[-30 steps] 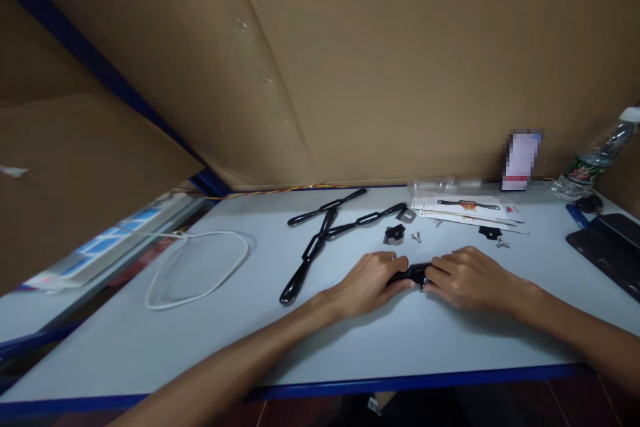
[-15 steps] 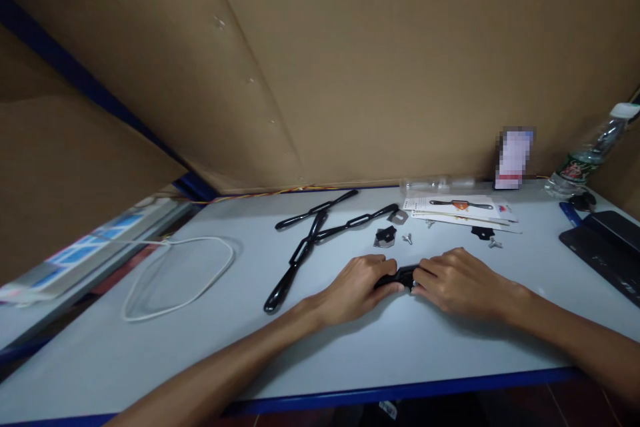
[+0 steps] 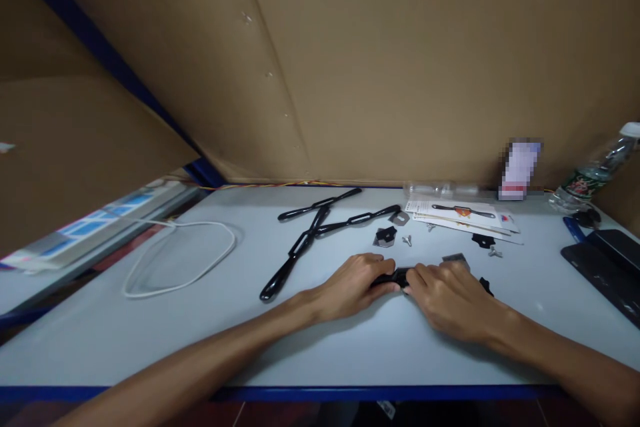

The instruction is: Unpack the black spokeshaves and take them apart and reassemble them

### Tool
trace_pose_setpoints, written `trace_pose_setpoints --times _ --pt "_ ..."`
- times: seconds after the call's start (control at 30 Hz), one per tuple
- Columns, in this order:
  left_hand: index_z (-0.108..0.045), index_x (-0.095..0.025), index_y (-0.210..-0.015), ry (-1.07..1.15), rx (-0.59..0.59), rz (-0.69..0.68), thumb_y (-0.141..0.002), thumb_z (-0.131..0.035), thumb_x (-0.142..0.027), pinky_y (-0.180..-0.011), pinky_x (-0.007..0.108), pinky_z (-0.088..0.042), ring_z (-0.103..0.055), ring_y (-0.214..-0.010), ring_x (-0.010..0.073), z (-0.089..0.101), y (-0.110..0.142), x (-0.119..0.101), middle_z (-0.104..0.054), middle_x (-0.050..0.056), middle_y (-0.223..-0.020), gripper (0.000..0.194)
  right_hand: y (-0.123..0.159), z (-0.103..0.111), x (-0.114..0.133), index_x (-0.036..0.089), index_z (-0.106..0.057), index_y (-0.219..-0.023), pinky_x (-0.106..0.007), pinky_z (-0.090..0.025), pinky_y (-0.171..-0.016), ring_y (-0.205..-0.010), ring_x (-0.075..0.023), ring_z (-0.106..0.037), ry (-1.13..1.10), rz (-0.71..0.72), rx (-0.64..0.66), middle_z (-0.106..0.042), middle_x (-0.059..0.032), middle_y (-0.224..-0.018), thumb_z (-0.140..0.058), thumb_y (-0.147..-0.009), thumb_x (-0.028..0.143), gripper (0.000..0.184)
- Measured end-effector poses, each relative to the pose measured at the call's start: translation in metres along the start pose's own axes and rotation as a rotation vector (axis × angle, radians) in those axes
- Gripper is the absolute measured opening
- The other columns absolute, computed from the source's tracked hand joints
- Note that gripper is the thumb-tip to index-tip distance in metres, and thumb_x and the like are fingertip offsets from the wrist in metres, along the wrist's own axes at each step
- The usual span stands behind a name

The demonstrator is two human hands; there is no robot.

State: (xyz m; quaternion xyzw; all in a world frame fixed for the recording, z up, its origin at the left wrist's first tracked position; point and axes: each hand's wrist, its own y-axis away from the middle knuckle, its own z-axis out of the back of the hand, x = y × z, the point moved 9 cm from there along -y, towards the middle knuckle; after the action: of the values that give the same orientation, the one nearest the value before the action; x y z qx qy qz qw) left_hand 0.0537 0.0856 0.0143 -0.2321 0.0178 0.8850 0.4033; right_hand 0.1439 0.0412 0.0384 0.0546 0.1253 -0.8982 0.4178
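My left hand (image 3: 357, 285) is wrapped round one handle of a black spokeshave body (image 3: 401, 276), held low over the table. The fingers of my right hand (image 3: 450, 297) are closed at its middle and right side, hiding that end. Just behind my right hand a grey metal blade (image 3: 455, 258) lies partly covered, and a black cap plate (image 3: 486, 285) pokes out beside it. Farther back are another cap plate on a blade (image 3: 385, 236), a wing screw (image 3: 407, 240), a loose slotted blade (image 3: 400, 218) and a third cap plate (image 3: 483, 240) with a wing screw (image 3: 495, 252).
Three black spokeshave bodies (image 3: 295, 250) lie crossed or close together on the left. Printed cards (image 3: 463, 213) and clear plastic packaging (image 3: 440, 191) are at the back. A blurred phone (image 3: 520, 170), a bottle (image 3: 583, 183) and a black case (image 3: 600, 273) stand right; a white cable (image 3: 233, 250) loops left.
My right hand has slid a little left along the spokeshave body. A blade and a cap plate now show beside that hand. My left hand keeps its grip; the view has shifted slightly.
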Motion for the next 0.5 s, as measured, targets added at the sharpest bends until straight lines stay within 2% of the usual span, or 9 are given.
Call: trace_pose_setpoints --times 0.23,0.5 --pt "-0.053 -0.019 -0.077 0.034 -0.018 0.000 -0.103 -0.048 -0.045 -0.059 0.028 -0.035 -0.048 -0.063 0.0153 0.0016 0.0014 0.0008 -0.055 -0.001 -0.070 0.036 -0.0024 -0.0031 0.0042 0.014 -0.058 -0.096 -0.034 -0.026 -0.052 -0.057 -0.0208 -0.060 0.013 -0.072 0.079 -0.068 -0.0088 -0.082 -0.044 -0.083 -0.001 0.024" --pt "-0.050 -0.020 -0.077 0.064 -0.032 -0.024 -0.103 -0.048 -0.043 -0.062 0.028 -0.037 -0.047 -0.065 0.0154 -0.0004 0.0006 0.0009 -0.054 -0.001 -0.072 0.035 -0.0023 -0.0078 0.0047 0.013 -0.055 -0.099 -0.034 -0.033 -0.056 -0.064 -0.0238 -0.063 -0.063 -0.192 0.135 -0.069 -0.0134 -0.085 -0.043 -0.081 0.000 0.025"
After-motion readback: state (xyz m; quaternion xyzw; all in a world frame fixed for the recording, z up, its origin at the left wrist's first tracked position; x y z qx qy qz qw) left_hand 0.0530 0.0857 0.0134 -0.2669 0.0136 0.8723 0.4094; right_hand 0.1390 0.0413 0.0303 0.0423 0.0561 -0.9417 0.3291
